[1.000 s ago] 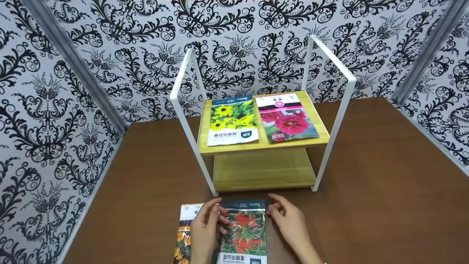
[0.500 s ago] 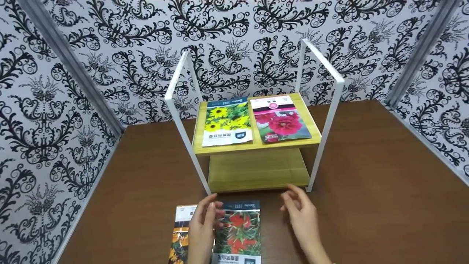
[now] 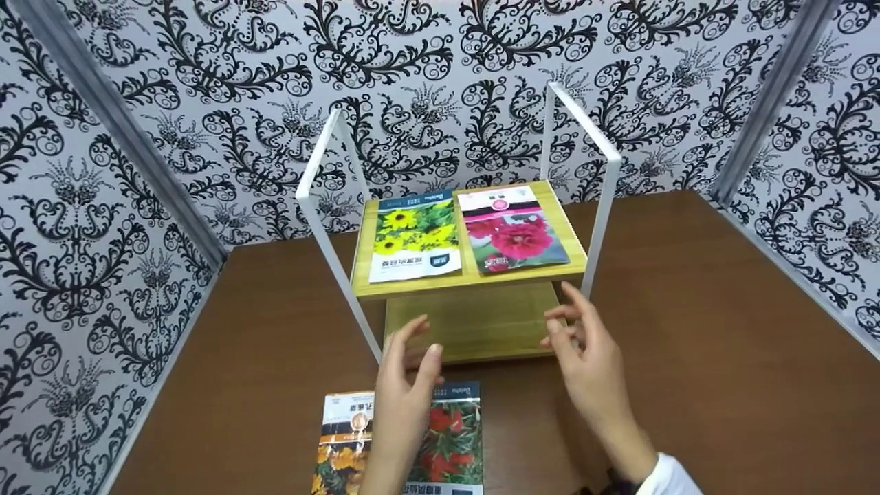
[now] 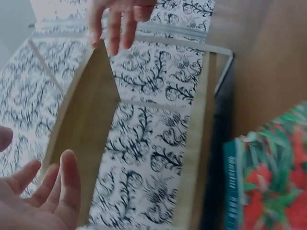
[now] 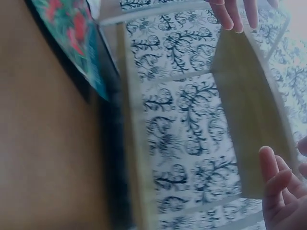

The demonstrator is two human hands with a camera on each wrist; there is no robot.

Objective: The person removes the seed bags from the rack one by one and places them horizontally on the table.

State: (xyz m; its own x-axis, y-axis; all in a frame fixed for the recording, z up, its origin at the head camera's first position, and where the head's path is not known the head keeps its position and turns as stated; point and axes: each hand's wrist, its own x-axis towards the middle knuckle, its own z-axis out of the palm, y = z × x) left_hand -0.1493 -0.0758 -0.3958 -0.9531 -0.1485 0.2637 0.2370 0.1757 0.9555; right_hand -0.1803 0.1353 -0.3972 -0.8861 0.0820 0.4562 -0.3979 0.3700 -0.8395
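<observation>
My left hand [image 3: 405, 395] hovers over the red-flower seed packet [image 3: 452, 440], in front of the lower board [image 3: 474, 323] of a two-tier shelf. It holds nothing, its fingers loosely bent. Level with the shelf's right front post hangs my right hand [image 3: 595, 361], likewise holding nothing. On the upper board [image 3: 474, 280] lie a yellow-flower packet [image 3: 416, 237] and a pink-flower packet [image 3: 519, 237], side by side. An orange-flower packet [image 3: 340, 447] lies on the table, partly behind my left forearm. Both wrist views show the two hands apart, near the upper board's edge [image 4: 72, 110].
White metal side frames [image 3: 316, 165] rise above the shelf's upper board on both sides. The shelf stands on a brown table [image 3: 722, 344]. Black-and-white patterned walls [image 3: 426, 69] enclose the back and sides.
Both hands have risen from beside the red-flower packet and moved forward toward the shelf. The right hand has also shifted right. The packets stay put; the view has shifted slightly.
</observation>
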